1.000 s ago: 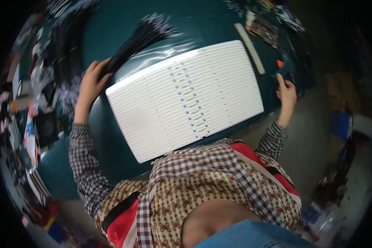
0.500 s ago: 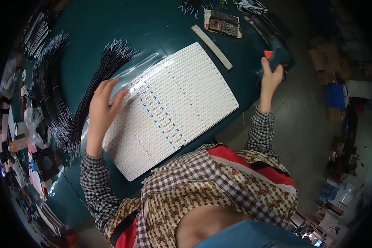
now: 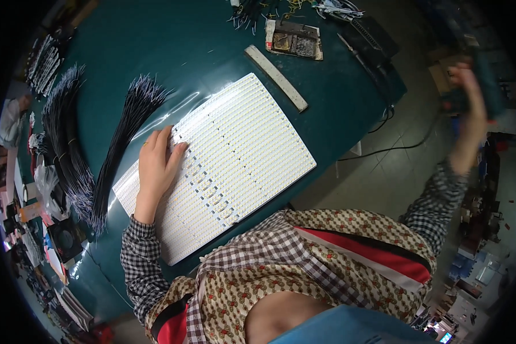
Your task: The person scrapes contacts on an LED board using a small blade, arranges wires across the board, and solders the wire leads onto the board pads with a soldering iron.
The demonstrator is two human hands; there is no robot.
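Observation:
A white panel of LED strip boards (image 3: 252, 132), dotted with rows of small yellowish chips, lies slanted in front of me. On its left part rests my left hand (image 3: 157, 166), palm down, with the thumb apart from the fingers. Out to the far right, beyond the table edge, my right hand (image 3: 469, 100) is raised and smeared by motion. It grips a dark green power tool (image 3: 487, 86) with orange-red parts; blur hides its exact kind. A black cord (image 3: 393, 149) runs across below the table edge toward it.
Bundles of black wires (image 3: 123, 143) lie left of the panel, with another thick bundle (image 3: 66, 137) beside them. Behind the panel are a pale bar (image 3: 276, 77) and a soldering-iron stand (image 3: 294, 41). A soldering iron (image 3: 358, 54) lies near the green table's (image 3: 350, 114) right edge.
My right hand has lifted the green tool off the table's right side and swung it outward to the right. My left hand has come down onto the panel. The whole view has shifted slightly.

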